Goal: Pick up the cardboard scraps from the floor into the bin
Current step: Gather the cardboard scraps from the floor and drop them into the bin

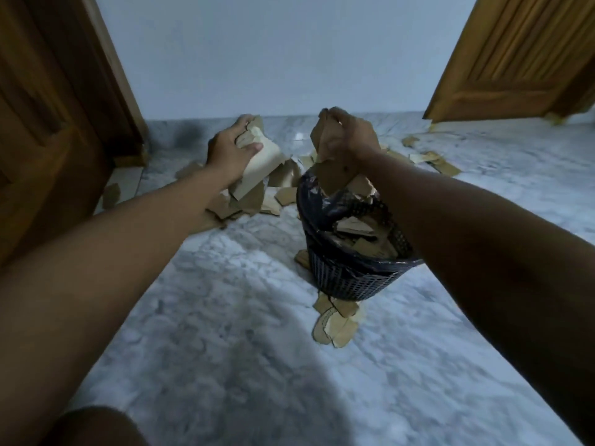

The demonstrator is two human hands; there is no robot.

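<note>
A dark mesh bin [349, 278] with a black liner stands on the marble floor, right of centre, holding several brown cardboard scraps. My right hand [349, 136] is closed on a bunch of cardboard scraps [325, 175] that hangs just above the bin's far rim. To the left of the bin, my left hand [230, 151] grips a pale bundle of cardboard scraps [262, 169] above a pile of scraps on the floor [257, 201]. More scraps [336, 323] lie at the bin's near side.
A dark wooden door [48, 107] stands at the left and a lighter wooden door [521, 53] at the right. Scraps [434, 160] are scattered on the floor at the far right. A white wall [283, 53] closes the back. My knee [96, 426] shows at the bottom left.
</note>
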